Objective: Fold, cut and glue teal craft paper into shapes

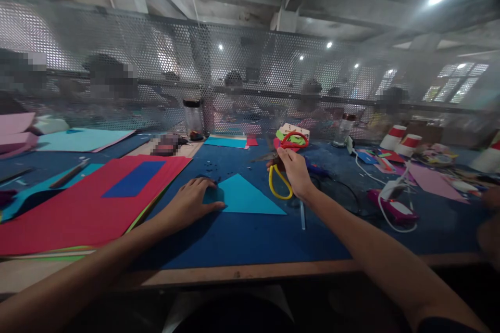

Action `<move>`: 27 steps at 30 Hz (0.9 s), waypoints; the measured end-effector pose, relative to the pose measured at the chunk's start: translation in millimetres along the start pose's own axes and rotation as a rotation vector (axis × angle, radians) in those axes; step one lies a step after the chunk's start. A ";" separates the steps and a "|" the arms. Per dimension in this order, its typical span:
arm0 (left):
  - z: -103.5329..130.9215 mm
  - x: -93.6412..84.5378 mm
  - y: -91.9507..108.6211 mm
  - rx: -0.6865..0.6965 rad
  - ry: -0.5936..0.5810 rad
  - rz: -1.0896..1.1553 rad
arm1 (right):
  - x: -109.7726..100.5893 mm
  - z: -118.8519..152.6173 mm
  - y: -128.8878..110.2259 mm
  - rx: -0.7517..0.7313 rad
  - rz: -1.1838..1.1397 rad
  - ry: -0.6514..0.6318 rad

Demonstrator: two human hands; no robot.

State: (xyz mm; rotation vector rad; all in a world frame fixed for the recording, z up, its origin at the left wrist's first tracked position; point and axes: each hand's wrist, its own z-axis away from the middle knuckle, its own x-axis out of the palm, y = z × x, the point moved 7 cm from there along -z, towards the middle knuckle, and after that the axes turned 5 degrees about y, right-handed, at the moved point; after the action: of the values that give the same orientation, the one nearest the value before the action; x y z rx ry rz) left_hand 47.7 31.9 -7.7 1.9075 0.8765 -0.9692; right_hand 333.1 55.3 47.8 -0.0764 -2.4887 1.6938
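My left hand [195,199] rests on the left corner of a folded-looking triangle of light blue paper [244,197], thumb and fingers apart. The triangle lies on the dark blue mat, its peak toward the far side. My right hand [296,169] grips a pair of scissors [280,187] near the middle, to the right of the paper and above the mat. One handle loop is yellow and the other red; the blades point left, apart and slightly blurred. Below that hand lies a clear thin stick [302,216].
Red sheets [78,203] with a blue strip [135,179] are stacked at left. A glass jar [192,119] and a second jar [344,130] stand by the perforated metal screen [250,73]. At right are a magenta device [394,208] with a white cable, paper cups [392,138] and pink paper [435,182].
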 end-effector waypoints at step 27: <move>-3.2 -17.9 -8.0 -0.038 0.206 0.387 | 2.9 1.5 -1.7 -0.025 0.014 -0.039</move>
State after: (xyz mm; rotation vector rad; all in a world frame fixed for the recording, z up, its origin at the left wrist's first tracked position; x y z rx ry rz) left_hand 33.7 34.3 6.2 2.0692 0.5996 -0.5282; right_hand 330.1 53.6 49.1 -0.0646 -2.5436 1.6855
